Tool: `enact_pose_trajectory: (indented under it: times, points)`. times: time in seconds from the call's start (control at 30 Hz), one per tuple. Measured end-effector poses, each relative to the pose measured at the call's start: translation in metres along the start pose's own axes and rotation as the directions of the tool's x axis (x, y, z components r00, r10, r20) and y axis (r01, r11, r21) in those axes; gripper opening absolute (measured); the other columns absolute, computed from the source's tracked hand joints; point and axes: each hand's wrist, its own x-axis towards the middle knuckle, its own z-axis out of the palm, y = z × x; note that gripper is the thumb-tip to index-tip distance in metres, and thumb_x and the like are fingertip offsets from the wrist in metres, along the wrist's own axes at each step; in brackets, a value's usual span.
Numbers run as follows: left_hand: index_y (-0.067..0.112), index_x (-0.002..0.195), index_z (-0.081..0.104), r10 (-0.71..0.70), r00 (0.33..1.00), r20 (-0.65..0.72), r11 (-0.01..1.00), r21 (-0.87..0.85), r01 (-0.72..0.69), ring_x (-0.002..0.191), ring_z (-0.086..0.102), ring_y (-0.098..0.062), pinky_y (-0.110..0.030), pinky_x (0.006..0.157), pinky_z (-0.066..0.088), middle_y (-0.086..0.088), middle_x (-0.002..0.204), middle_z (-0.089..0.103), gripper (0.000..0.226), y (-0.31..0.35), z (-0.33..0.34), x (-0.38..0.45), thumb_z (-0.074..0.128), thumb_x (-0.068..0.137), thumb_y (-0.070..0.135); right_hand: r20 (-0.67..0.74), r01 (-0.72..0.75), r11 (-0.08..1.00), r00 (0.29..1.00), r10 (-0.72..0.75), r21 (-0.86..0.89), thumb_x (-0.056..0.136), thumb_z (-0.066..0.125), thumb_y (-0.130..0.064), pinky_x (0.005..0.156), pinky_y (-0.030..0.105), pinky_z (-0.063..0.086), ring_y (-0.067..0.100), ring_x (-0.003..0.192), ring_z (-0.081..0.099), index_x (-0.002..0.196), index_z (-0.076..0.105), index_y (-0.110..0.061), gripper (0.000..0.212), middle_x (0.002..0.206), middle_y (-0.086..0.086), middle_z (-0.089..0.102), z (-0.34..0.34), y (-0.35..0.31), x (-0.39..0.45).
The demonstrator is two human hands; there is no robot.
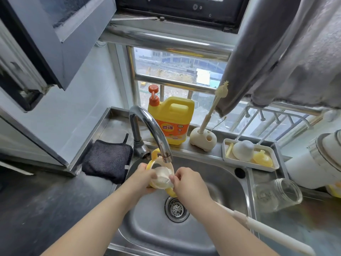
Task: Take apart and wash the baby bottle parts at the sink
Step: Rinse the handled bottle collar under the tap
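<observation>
Here, a bottle collar (158, 177) is held beneath the faucet (153, 133).
It is gripped by the left hand (145, 179); its nipple is pinched by the right hand (186, 182).

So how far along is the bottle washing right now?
Partway. The glass bottle already lies apart on the counter, and a white cap and yellow piece sit in the drying tray. Both hands, left hand and right hand, hold the yellow handle ring with nipple under the faucet. Whether the bottle is washed is unclear.
</observation>
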Motion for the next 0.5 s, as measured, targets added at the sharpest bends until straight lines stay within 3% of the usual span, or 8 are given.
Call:
enact_pose_trajectory:
  times: [0.1,0.17,0.23,0.4,0.5]
  points:
    - [0.011,0.111,0.045,-0.052,0.999,0.012,0.998,-0.047,0.053,0.095,0.061,-0.026,-0.036,0.078,0.056,-0.017,0.111,0.059,0.015,0.001,0.003,-0.003,0.045,0.096,0.014,0.01,0.019,0.995,1.0,-0.018,-0.101,0.097,0.046,-0.039,0.068,0.03,0.039,0.026,0.095,0.059,0.093,0.058,-0.021,0.022,0.097,0.002,0.066,-0.006,-0.005,-0.002]
    - [0.016,0.117,0.045,-0.048,0.998,0.029,0.999,-0.008,0.049,0.095,0.062,-0.023,-0.031,0.072,0.055,-0.012,0.112,0.061,0.019,0.002,0.005,-0.006,0.042,0.101,0.026,0.015,0.009,0.996,1.0,-0.007,-0.088,0.096,0.046,-0.04,0.068,0.029,0.038,0.026,0.095,0.059,0.089,0.056,-0.023,0.021,0.098,0.002,0.067,-0.006,-0.005,-0.004]
    - [0.024,0.122,0.045,-0.039,0.997,0.062,0.998,0.044,0.037,0.101,0.063,-0.024,-0.033,0.075,0.056,-0.009,0.116,0.062,0.023,0.004,0.006,-0.008,0.036,0.103,0.034,0.015,0.001,0.998,1.0,0.0,-0.062,0.096,0.047,-0.041,0.068,0.029,0.039,0.025,0.094,0.06,0.085,0.053,-0.024,0.02,0.096,0.002,0.067,-0.005,-0.004,-0.006]
    - [0.02,0.123,0.05,-0.027,0.999,0.033,0.987,0.162,0.021,0.102,0.064,-0.028,-0.045,0.08,0.057,-0.013,0.12,0.06,0.028,0.008,0.005,-0.015,0.035,0.103,0.032,-0.002,0.037,0.999,0.999,-0.037,-0.006,0.094,0.049,-0.04,0.073,0.032,0.046,0.025,0.091,0.06,0.081,0.053,-0.025,0.02,0.092,0.001,0.067,0.002,-0.002,-0.008]
    - [0.017,0.116,0.049,-0.021,0.999,0.03,0.98,0.199,0.014,0.097,0.065,-0.028,-0.043,0.073,0.059,-0.011,0.116,0.057,0.024,0.009,0.003,-0.017,0.045,0.099,0.035,-0.003,0.044,0.999,0.999,-0.044,0.01,0.094,0.05,-0.04,0.074,0.032,0.047,0.025,0.09,0.06,0.079,0.053,-0.025,0.021,0.09,0.0,0.068,0.005,0.0,-0.008]
